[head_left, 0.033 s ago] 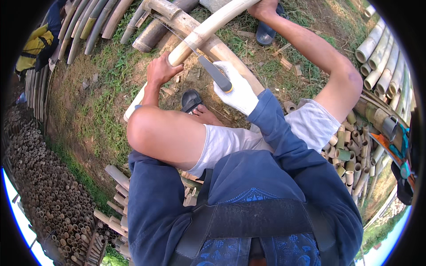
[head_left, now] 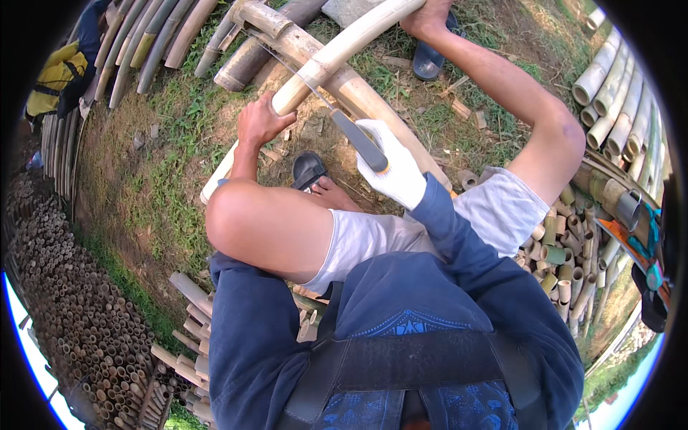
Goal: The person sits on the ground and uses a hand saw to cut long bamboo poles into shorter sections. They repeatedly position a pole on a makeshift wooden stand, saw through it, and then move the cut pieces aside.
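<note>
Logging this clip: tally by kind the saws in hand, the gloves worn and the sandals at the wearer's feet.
Handsaw with dark grey handle and thin metal blade: 1
White fabric glove: 1
Dark open-toed sandals: 2
Total: 4

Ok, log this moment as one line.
left hand: gripping pale bamboo pole; gloved right hand: gripping handsaw; handsaw: across pale bamboo pole

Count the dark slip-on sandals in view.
2: one black sandal by the bare left foot; one blue-grey sandal beside the bare right ankle, partly hidden. Others may be out of sight.
</note>
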Motion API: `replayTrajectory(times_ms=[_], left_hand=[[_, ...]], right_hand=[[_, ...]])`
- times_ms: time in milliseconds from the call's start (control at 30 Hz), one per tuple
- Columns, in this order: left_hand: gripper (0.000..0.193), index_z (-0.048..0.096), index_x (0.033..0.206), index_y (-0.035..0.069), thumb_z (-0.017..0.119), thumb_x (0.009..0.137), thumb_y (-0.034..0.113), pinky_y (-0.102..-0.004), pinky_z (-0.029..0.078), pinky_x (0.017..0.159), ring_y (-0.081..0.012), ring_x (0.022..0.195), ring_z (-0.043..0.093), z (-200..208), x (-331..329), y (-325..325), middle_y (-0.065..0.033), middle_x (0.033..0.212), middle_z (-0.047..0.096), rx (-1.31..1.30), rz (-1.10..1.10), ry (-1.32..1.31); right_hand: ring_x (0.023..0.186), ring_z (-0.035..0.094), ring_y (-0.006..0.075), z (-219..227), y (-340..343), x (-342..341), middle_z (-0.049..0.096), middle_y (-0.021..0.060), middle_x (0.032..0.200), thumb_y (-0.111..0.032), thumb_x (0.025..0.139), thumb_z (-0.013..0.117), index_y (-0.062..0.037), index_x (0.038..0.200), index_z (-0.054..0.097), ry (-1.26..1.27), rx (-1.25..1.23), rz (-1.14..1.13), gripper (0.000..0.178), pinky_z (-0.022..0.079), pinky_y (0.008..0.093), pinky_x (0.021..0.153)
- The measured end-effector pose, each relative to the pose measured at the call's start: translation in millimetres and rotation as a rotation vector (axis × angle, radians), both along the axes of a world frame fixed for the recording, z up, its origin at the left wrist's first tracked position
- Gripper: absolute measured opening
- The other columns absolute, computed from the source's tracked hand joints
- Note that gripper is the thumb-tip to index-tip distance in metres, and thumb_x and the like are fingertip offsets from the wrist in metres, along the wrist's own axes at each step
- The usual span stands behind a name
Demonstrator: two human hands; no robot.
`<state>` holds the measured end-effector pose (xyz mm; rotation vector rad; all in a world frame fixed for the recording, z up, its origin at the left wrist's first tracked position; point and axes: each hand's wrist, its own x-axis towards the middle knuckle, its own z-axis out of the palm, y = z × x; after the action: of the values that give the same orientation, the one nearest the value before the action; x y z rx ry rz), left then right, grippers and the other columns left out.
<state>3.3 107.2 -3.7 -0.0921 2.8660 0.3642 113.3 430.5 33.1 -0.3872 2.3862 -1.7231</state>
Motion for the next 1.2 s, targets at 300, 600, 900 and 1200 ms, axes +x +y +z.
replayTrajectory(times_ms=[300,600,900,1200], left_hand=[[0.075,0.074,0.128,0.004,0.084,0.075,0.056,-0.0523,0.064,0.091,-0.0433,0.094,0.080,-14,-7,-6,-0.0266,0.102,0.081,-0.063,0.015,-0.046],[0.076,0.072,0.129,0.001,0.083,0.076,0.055,-0.0542,0.061,0.091,-0.0465,0.096,0.079,-11,-5,-12,-0.0294,0.104,0.080,-0.003,-0.023,-0.005],[0.076,0.073,0.128,0.003,0.081,0.075,0.055,-0.0535,0.062,0.092,-0.0436,0.098,0.079,-13,-17,-7,-0.0268,0.102,0.081,-0.002,-0.020,-0.051],[0.075,0.074,0.125,0.002,0.081,0.073,0.056,-0.0541,0.061,0.093,-0.0440,0.097,0.079,-8,-13,-12,-0.0272,0.103,0.080,0.017,-0.022,-0.057]], right_hand=[[0.113,0.075,0.0337,39,83,52,0.071,0.0174,0.133,0.001,0.089,0.075,-0.0060,0.144,0.060,-0.071,0.121,0.051,0.057,0.058,0.0386,0.098],[0.108,0.077,0.0370,3,-2,-13,0.073,0.0168,0.127,-0.012,0.091,0.079,-0.0106,0.140,0.061,-0.085,-0.002,0.006,0.052,0.063,0.0412,0.093],[0.108,0.075,0.0300,22,72,46,0.070,0.0148,0.128,0.001,0.089,0.076,-0.0058,0.145,0.060,-0.007,0.155,0.029,0.058,0.059,0.0384,0.095],[0.106,0.077,0.0260,-16,17,0,0.073,0.0140,0.127,-0.004,0.092,0.078,-0.0067,0.147,0.057,0.066,-0.039,0.005,0.058,0.060,0.0346,0.095]])
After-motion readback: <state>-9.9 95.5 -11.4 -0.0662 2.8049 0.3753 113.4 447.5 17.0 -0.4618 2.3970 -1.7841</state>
